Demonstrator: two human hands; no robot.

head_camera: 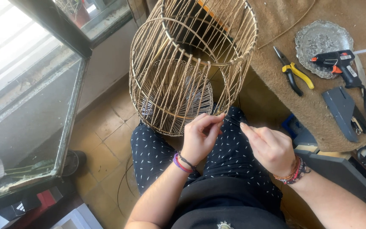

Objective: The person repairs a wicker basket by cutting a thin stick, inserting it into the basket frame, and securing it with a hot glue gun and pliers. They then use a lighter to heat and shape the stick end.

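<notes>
Two hands meet at my lap: my left hand pinches the wicker frame's lower rim, my right hand pinches a thin cord beside it.

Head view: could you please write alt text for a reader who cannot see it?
Both hands, left and right, pinch a thin cord at the rim of a woven cage resting on the lap. Pliers and a glue gun lie on the table.
</notes>
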